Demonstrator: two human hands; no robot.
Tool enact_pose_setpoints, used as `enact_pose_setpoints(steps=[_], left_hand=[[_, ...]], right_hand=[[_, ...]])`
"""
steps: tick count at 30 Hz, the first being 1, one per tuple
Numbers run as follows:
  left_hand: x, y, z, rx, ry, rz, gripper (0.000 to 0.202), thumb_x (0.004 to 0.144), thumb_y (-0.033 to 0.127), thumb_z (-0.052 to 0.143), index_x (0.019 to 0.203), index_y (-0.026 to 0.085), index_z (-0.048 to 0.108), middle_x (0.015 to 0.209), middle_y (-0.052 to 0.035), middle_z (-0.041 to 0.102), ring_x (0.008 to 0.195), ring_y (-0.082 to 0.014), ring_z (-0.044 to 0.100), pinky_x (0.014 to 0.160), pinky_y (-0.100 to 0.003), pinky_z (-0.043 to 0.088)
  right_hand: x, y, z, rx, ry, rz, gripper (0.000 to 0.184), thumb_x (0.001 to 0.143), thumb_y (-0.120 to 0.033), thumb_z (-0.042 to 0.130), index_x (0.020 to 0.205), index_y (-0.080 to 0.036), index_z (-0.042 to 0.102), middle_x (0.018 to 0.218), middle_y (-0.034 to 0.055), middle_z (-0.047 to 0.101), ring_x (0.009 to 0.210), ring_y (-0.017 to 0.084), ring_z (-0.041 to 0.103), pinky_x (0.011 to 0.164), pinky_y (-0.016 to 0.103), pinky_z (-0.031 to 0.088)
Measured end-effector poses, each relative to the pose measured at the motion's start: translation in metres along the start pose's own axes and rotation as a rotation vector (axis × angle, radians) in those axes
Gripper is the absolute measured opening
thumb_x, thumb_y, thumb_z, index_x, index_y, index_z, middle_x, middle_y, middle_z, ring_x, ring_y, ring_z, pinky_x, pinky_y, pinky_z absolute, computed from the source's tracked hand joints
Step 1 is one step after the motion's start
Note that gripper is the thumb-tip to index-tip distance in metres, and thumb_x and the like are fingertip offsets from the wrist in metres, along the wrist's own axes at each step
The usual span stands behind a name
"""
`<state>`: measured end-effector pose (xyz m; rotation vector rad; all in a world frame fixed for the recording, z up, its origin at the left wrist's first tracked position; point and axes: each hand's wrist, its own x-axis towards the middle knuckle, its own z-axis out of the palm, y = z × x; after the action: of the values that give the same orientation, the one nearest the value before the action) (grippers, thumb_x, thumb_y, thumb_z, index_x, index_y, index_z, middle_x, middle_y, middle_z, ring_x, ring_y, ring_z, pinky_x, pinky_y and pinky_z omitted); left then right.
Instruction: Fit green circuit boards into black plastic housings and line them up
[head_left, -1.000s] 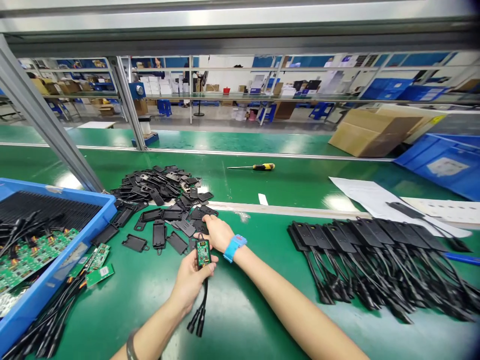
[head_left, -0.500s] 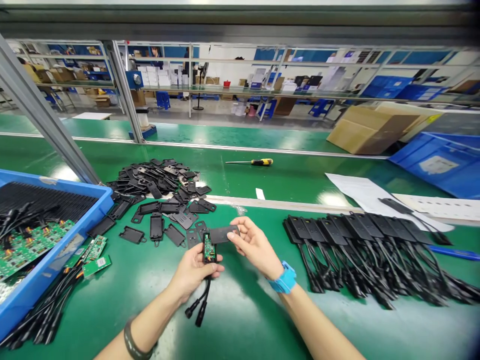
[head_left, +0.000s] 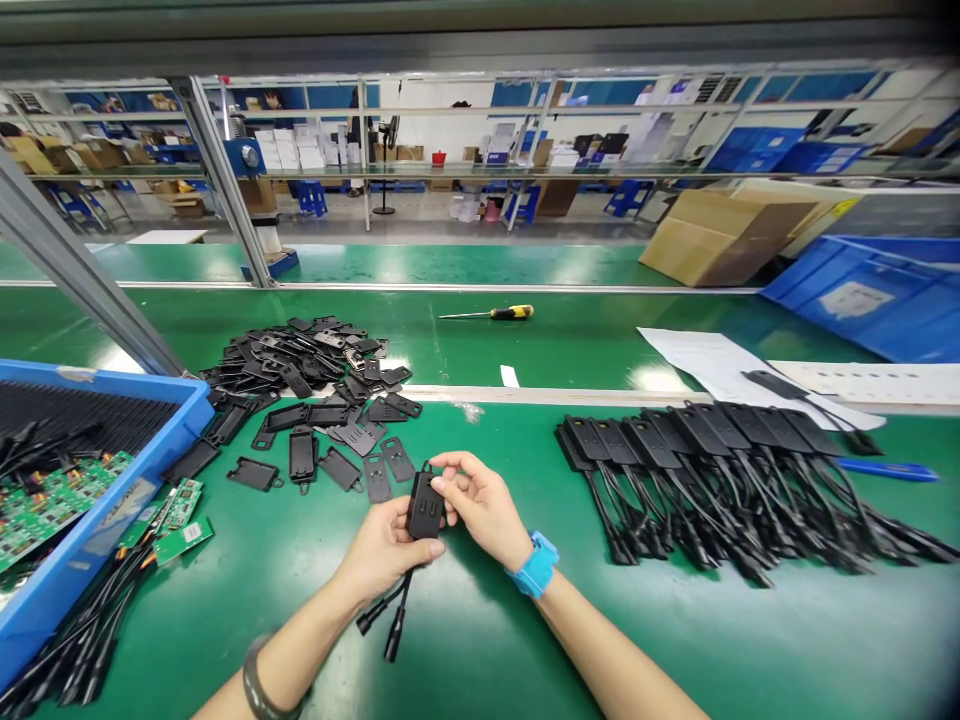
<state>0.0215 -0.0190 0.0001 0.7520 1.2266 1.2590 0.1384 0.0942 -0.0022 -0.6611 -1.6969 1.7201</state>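
A small black plastic case (head_left: 426, 507) with its cover laid over it is between my hands, above the green bench. My left hand (head_left: 391, 545) grips its left side and lower end, thumb across the bottom. With thumb and fingers my right hand (head_left: 474, 505) holds the upper right edge. Two short black cables with connectors (head_left: 394, 632) hang from the case's lower end. The circuit board inside is hidden by the cover. Loose flat black covers (head_left: 397, 459) and open case halves (head_left: 302, 455) lie just beyond my hands.
At left stands a blue bin (head_left: 176, 420) with circuit boards; cabled boards (head_left: 180, 540) lie beside it. Cased units with cables (head_left: 705, 430) are lined up at right. A yellow-black screwdriver (head_left: 512, 313) lies farther back. Paper (head_left: 682, 350) and a blue pen (head_left: 889, 469) are at right.
My right hand has brought the flat cover down onto the case in my left hand, covering the green circuit board. The view has shifted slightly.
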Motion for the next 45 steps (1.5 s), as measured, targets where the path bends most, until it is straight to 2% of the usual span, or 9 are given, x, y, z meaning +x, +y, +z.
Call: enact_pose_setpoints(steps=[12,16,19,26,30,33,36,41,45], left_hand=[[-0.002,0.000,0.004,0.121,0.104,0.065,0.032,0.076,0.034,0.068,0.101,0.015,0.063,0.087,-0.0099,0.067,0.070,-0.0193,0.068,0.058,-0.026,0.053],[-0.002,-0.007,0.010,-0.025,0.134,0.057,0.069,0.070,0.027,0.073,0.132,0.018,0.046,0.098,-0.0111,0.067,0.079,-0.0203,0.068,0.067,-0.028,0.054],[-0.004,-0.009,0.012,-0.045,0.063,0.077,0.104,0.066,0.015,0.072,0.149,0.022,0.008,0.103,-0.0107,0.066,0.084,-0.0182,0.067,0.076,-0.030,0.052],[-0.036,0.048,-0.019,0.828,0.078,0.230,0.058,0.078,0.024,0.064,0.134,0.027,0.048,0.118,-0.0113,0.064,0.100,-0.0270,0.063,0.082,-0.037,0.051],[-0.083,0.075,-0.067,1.306,0.406,0.165,0.049,0.077,0.011,0.061,0.124,0.024,0.055,0.120,-0.0100,0.061,0.111,-0.0262,0.056,0.097,-0.037,0.042],[-0.121,0.071,-0.109,1.625,0.782,-0.228,0.044,0.072,0.002,0.057,0.115,0.013,0.056,0.111,-0.0172,0.059,0.106,-0.0314,0.056,0.089,-0.042,0.044],[-0.148,0.063,-0.141,1.653,0.912,-0.398,0.029,0.076,0.005,0.052,0.105,0.008,0.055,0.101,-0.0195,0.059,0.093,-0.0334,0.060,0.078,-0.043,0.047],[-0.147,0.070,-0.132,1.305,0.949,-0.088,0.022,0.089,0.030,0.045,0.106,0.018,0.051,0.093,-0.0090,0.064,0.081,-0.0247,0.063,0.074,-0.037,0.048],[-0.103,0.075,-0.079,0.747,0.594,0.153,0.032,0.084,0.040,0.055,0.110,0.021,0.055,0.087,-0.0049,0.065,0.077,-0.0209,0.064,0.067,-0.029,0.051]], right_hand=[[0.000,0.004,0.003,0.020,-0.136,0.166,0.045,0.088,-0.060,0.048,0.078,-0.016,0.053,0.058,-0.0037,0.047,0.048,0.011,0.046,0.047,0.022,0.036],[-0.007,0.003,0.013,-0.312,-0.067,-0.008,0.043,0.092,-0.052,0.043,0.114,-0.016,0.055,0.085,0.0055,0.056,0.073,0.020,0.057,0.062,0.030,0.049],[-0.013,0.006,0.012,-0.650,-0.057,-0.202,0.064,0.089,-0.041,0.048,0.144,-0.014,0.025,0.114,0.0136,0.048,0.101,0.026,0.052,0.087,0.041,0.048],[0.006,0.031,-0.042,-1.428,0.033,-0.291,0.047,0.089,-0.021,0.035,0.131,0.000,0.044,0.109,0.0250,0.050,0.093,0.034,0.055,0.080,0.047,0.050],[0.005,0.025,-0.053,-1.628,0.160,-0.282,0.042,0.090,-0.023,0.034,0.125,-0.006,0.052,0.110,0.0257,0.052,0.089,0.037,0.056,0.070,0.050,0.051],[-0.001,0.015,-0.040,-1.460,0.105,-0.373,0.044,0.091,-0.030,0.034,0.125,-0.009,0.052,0.114,0.0217,0.052,0.099,0.037,0.054,0.079,0.050,0.050],[-0.008,0.007,-0.019,-1.147,-0.016,-0.382,0.042,0.091,-0.034,0.036,0.124,-0.015,0.054,0.115,0.0169,0.054,0.105,0.033,0.053,0.087,0.048,0.048],[-0.025,-0.010,0.020,-0.501,-0.354,-0.115,0.033,0.092,-0.041,0.045,0.114,-0.023,0.063,0.116,0.0107,0.059,0.101,0.027,0.058,0.085,0.041,0.050],[-0.039,-0.016,0.042,0.099,-0.604,0.244,0.053,0.086,-0.054,0.059,0.127,-0.023,0.053,0.119,0.0116,0.058,0.112,0.025,0.054,0.096,0.041,0.043]])
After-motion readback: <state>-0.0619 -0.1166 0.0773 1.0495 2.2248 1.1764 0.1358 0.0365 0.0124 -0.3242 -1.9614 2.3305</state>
